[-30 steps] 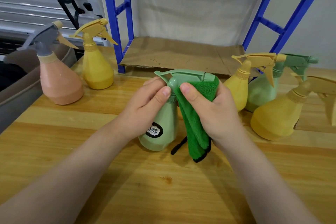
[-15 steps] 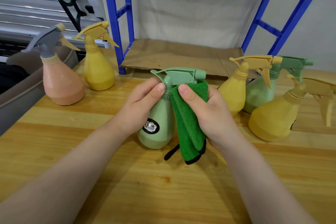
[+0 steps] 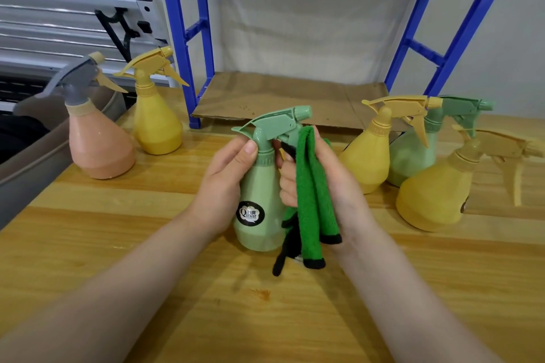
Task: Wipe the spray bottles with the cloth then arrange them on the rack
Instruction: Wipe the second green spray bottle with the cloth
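- Glossy yellow-brown wooden table [image 3: 147, 244]; blue metal rack [image 3: 188, 38] with cardboard-lined shelf [image 3: 280, 97] beyond the fingers, against a pale wall.
- Six plastic spray bottles: three yellow, two green, one pink.
- Left hand [image 3: 224, 183] fingers grasp the pale green plastic spray bottle [image 3: 261, 200] by its neck.
- Right hand [image 3: 324, 183] fingers clench the green microfibre cloth [image 3: 309, 200], right of the bottle.
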### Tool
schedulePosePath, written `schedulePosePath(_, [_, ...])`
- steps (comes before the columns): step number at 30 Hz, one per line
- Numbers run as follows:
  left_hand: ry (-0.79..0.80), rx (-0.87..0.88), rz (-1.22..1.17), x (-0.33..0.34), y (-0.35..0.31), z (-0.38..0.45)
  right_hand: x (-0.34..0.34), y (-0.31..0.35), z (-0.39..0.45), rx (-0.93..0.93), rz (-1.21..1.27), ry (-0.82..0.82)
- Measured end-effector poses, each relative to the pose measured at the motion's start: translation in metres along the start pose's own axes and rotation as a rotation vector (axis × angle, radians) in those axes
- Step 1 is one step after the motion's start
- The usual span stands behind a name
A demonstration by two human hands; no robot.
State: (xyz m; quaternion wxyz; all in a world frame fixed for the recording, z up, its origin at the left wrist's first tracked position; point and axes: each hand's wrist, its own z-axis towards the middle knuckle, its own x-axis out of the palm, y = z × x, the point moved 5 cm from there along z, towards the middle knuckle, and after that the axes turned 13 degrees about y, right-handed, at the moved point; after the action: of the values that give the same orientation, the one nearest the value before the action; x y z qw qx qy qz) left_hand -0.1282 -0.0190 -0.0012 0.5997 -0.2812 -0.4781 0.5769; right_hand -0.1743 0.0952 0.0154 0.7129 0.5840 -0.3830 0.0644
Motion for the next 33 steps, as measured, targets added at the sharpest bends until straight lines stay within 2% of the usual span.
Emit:
schedulePosePath(2, [0.002,0.025,0.052,0.002,-0.002,0.001,0.001,0.002,0.0,-0.011,0.021,-0.001])
schedulePosePath(3, [-0.002,0.039,0.075,0.003,-0.003,0.0,0.001,0.005,-0.002,-0.039,-0.056,-0.053])
schedulePosePath(6, [-0.009,0.077,0.087,0.006,-0.005,-0.001,-0.009,0.021,-0.01,-0.262,-0.56,-0.334])
schedulePosePath(8, [-0.029,0.081,0.09,0.005,-0.004,-0.001,-0.011,0.026,-0.01,-0.415,-0.829,-0.384])
schedulePosePath(9, [-0.037,0.073,0.089,0.005,-0.002,-0.001,-0.012,0.026,-0.009,-0.442,-0.883,-0.383])
schedulePosePath(11, [-0.045,0.088,0.068,0.004,-0.003,0.0,-0.013,0.025,-0.007,-0.408,-0.852,-0.38])
schedulePosePath(14, [-0.045,0.111,0.08,0.001,-0.006,0.002,-0.016,0.023,-0.007,-0.292,-0.609,-0.332])
schedulePosePath(20, [-0.055,0.157,0.169,-0.002,-0.011,0.008,-0.016,0.022,-0.008,-0.274,-0.523,-0.281])
schedulePosePath(23, [-0.212,0.171,0.062,-0.016,-0.018,0.016,-0.023,0.025,-0.008,-0.287,-0.607,-0.303])
schedulePosePath(24, [-0.278,0.187,0.017,-0.026,-0.023,0.018,-0.026,0.027,-0.008,-0.282,-0.672,-0.316])
schedulePosePath(26, [-0.294,0.215,0.077,-0.038,-0.039,0.026,-0.03,0.028,-0.008,-0.268,-0.865,-0.311])
schedulePosePath(31, [-0.089,0.072,0.441,-0.008,-0.038,0.062,-0.02,0.021,-0.003,-0.13,-1.571,-0.158])
schedulePosePath(33, [0.023,0.009,0.544,0.007,-0.029,0.079,-0.019,0.018,-0.002,-0.111,-1.731,-0.135])
